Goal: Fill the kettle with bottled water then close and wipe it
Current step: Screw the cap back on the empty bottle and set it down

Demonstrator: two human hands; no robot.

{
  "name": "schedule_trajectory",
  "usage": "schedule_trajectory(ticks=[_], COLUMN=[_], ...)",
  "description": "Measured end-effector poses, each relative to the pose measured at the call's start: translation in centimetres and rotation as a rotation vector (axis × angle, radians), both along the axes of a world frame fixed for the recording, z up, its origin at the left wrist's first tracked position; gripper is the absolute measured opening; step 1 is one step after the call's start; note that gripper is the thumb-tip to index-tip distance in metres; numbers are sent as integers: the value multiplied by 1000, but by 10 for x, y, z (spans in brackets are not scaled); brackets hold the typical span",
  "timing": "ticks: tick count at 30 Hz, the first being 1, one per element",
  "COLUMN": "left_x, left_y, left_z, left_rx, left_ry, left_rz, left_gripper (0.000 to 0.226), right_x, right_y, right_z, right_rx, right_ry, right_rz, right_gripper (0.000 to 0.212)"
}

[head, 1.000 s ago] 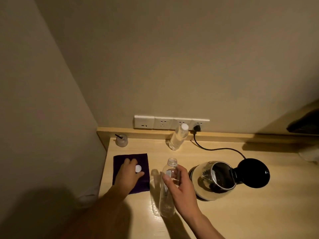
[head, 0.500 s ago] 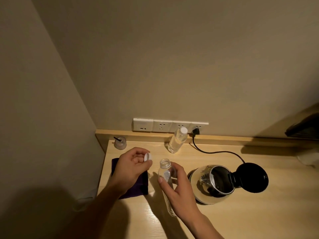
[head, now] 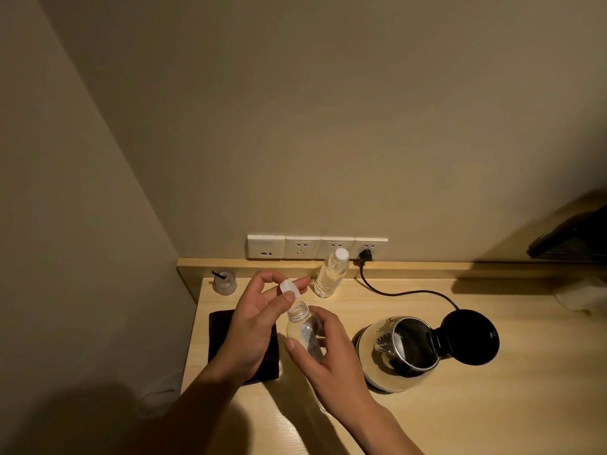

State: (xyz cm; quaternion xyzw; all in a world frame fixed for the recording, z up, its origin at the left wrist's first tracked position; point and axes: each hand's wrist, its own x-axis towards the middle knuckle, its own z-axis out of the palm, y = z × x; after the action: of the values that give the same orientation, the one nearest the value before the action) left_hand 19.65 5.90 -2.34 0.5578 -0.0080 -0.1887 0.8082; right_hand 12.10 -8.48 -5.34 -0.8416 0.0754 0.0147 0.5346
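Observation:
My right hand grips a clear uncapped water bottle above the wooden counter, its open neck pointing up. My left hand pinches the white bottle cap just above and left of that neck. The steel kettle stands to the right with its black lid swung open. A dark purple cloth lies flat under my left hand, partly hidden. A second, capped bottle stands at the back by the wall.
A white socket strip runs along the wall, with the kettle's black cord plugged in. A small clear jar sits in the back left corner. A dark object juts in at far right, above something white.
My left hand picked the cap up off the purple cloth and raised it to the bottle's neck. My right hand lifted the bottle off the counter.

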Motion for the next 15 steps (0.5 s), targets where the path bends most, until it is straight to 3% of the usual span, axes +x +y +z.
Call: schedule_trajectory(ticks=[8,15], left_x=[-11,-9], left_y=[-10,-10], left_z=[1,-3], left_rx=[-84,-49], left_ry=[-43,-127], left_rz=[-40,89], left_gripper=[23,32], right_x=[1,2], right_y=[-3,-3], right_z=[10,17], right_rx=[37,67], right_ry=[-31,-50], right_rz=[-33,-33], right_gripper=[56,58])
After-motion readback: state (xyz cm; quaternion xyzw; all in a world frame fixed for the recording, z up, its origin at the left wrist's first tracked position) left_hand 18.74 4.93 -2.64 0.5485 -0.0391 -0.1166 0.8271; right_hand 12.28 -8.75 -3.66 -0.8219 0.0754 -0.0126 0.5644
